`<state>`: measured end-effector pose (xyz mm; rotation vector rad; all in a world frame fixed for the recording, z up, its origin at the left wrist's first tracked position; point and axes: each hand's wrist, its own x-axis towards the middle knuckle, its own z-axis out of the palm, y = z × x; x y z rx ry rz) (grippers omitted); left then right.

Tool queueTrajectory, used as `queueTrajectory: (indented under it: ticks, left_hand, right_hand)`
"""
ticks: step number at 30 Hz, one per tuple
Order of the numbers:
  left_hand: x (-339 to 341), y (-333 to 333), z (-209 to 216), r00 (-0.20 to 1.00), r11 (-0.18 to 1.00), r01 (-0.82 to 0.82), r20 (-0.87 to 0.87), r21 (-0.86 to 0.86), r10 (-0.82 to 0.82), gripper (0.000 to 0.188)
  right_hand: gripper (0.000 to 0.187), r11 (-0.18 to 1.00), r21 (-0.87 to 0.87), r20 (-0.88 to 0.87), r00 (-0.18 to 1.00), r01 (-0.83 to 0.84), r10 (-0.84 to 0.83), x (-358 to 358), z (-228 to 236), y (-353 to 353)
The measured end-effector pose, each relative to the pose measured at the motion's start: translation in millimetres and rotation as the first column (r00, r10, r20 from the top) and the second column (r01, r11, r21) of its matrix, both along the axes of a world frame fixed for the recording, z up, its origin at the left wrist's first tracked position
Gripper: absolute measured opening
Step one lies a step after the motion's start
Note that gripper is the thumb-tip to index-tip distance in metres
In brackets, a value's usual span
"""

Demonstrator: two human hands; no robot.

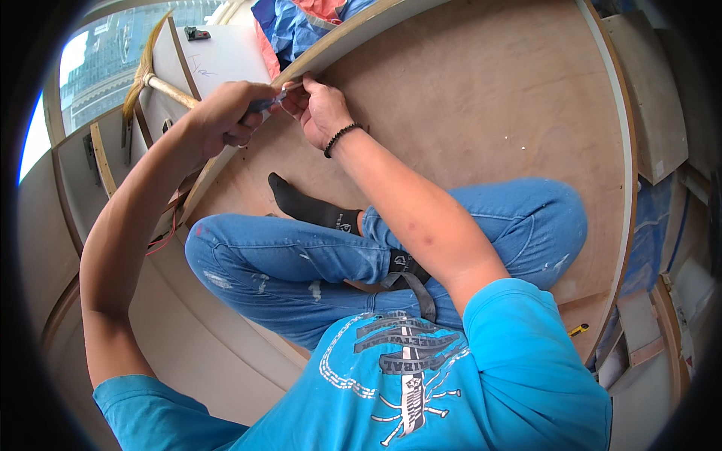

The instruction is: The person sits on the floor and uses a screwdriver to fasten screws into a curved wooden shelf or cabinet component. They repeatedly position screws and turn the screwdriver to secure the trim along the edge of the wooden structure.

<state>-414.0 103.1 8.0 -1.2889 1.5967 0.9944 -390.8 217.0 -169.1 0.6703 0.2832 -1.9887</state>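
My left hand [232,114] is closed around the dark grey handle of a slim hand tool [261,105]. Its metal end points toward my other hand, and its exact kind is unclear. My right hand [325,113], with a black bead bracelet at the wrist, meets that end with thumb and fingers pinched together. Whatever small piece they grip is mostly hidden. Both hands are at the raised wooden edge strip [347,36] of a large brown wooden panel [451,98], on which I sit cross-legged.
A straw broom [171,92] leans at the left near a window [105,71]. Blue and red plastic sheeting [289,30] lies beyond the edge strip. A small yellow cutter [578,329] rests on the panel's right side. Wood offcuts [639,327] lie beyond its right rim. Red wires [167,237] hang at left.
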Motion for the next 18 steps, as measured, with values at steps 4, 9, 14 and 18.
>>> queueTrajectory:
  ticks: [4, 9, 14, 18]
  left_hand:
    - [9.3, 18.5, 2.9, 0.732, 0.696, 0.603, -0.075, -0.389, -0.677, 0.052]
    - [5.4, 26.4, 4.6, 0.763, 0.732, 0.51, -0.156, -0.451, -0.627, 0.03]
    - [-3.9, -9.9, 6.2, 0.99, 0.994, -0.043, -0.135, -0.1, 0.03, 0.029]
    - [5.1, 17.9, 9.2, 0.545, 0.484, 0.685, -0.058, -0.544, -0.837, 0.031]
  right_hand:
    - [0.027, 0.999, 0.019, 0.019, 0.999, -0.03, 0.03, -8.6, -3.0, 0.5]
    - [0.026, 0.999, 0.028, -0.011, 1.0, -0.015, 0.016, -6.0, 1.7, 0.8]
    - [0.023, 0.998, 0.001, 0.043, 0.997, 0.058, -0.058, -1.6, 17.3, -5.5]
    - [0.024, 0.999, -0.001, 0.025, 0.999, 0.036, -0.036, -11.3, 5.7, 5.4]
